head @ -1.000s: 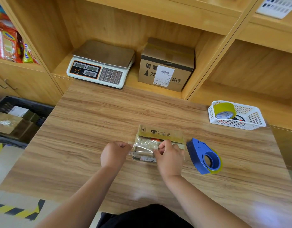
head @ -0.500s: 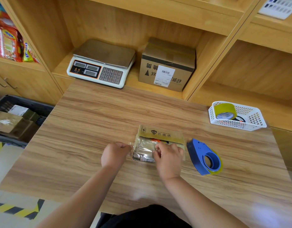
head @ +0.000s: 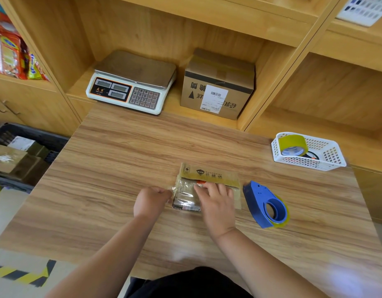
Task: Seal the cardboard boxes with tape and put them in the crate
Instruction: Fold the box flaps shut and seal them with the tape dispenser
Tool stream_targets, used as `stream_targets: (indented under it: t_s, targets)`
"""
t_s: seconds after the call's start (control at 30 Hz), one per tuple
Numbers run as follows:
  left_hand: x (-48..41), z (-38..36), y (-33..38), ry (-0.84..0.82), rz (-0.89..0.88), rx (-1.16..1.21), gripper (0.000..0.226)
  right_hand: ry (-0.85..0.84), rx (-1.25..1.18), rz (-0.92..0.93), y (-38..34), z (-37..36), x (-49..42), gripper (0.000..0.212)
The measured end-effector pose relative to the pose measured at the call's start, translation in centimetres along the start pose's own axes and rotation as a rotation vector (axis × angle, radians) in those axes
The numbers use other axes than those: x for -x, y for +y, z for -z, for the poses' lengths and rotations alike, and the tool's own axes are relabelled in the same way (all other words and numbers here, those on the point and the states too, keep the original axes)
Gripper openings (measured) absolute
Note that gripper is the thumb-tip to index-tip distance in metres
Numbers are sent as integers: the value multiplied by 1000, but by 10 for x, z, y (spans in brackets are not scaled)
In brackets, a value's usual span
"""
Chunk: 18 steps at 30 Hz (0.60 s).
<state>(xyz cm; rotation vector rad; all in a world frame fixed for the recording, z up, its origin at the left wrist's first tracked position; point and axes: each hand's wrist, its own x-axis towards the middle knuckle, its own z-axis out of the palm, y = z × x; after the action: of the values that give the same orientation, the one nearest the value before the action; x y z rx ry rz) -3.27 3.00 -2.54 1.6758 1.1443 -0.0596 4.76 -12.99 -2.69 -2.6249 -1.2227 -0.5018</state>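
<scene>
On table (head: 121,168), cardboard box (head: 209,174) — long axis crosswise

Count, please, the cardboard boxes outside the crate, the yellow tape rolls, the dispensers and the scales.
Cardboard boxes: 2 (small box, shelf box)
Yellow tape rolls: 2 (basket roll, dispenser roll)
Blue dispenser: 1
Scale: 1
Total: 6

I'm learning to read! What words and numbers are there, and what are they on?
"MACHENIKE" and "机械师": small cardboard box.
"7 8 9", "4 5 6", "1 2 3": scale keypad.
Scale's brand, the big box upside-down print and its white label: too blurred to read.
</scene>
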Motion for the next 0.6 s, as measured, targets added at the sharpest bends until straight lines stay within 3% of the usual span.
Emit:
stream_targets:
  t_s: [0.27, 0.53, 0.6]
  targets:
    - [-5, -7, -7, -27, -8, 97, 27, -96, 92, 284, 2, 4, -2, 47]
    - [-6, -8, -7, -56, 10, 160, 28, -193, 57, 365, -2, 0, 1, 47]
    - [-7, -7, -7, -65, 14, 176, 28, -219, 94, 352, -4, -2, 5, 56]
